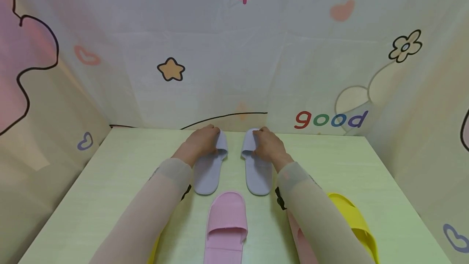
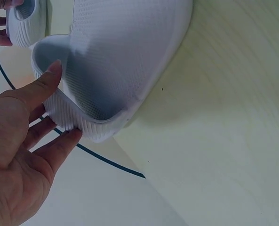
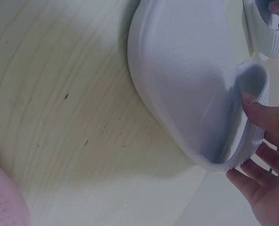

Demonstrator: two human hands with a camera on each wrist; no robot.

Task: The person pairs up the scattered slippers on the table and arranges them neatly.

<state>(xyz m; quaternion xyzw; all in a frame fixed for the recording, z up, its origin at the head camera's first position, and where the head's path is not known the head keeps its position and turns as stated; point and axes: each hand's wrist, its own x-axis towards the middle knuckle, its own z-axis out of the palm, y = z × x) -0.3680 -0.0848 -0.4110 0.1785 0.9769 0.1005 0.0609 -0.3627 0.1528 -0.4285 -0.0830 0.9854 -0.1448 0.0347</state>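
Two pale lavender slippers stand side by side at the far edge of the table, toes toward the curtain. My left hand (image 1: 200,142) pinches the ribbed strap of the left slipper (image 1: 208,177), thumb inside the opening and fingers on the outside, as the left wrist view shows. On the right slipper (image 1: 258,179), my right hand (image 1: 270,145) has the same hold, its thumb over the strap's edge in the right wrist view. A gap of bare table separates the pair. Parts of both toe ends are hidden behind my hands in the head view.
Nearer to me lies a pink slipper (image 1: 227,219). A second pink slipper (image 1: 301,239) and a yellow slipper (image 1: 353,219) are partly covered by my right forearm. A yellow edge (image 1: 154,249) shows beside my left sleeve. A printed curtain (image 1: 227,52) hangs behind the table (image 1: 121,174).
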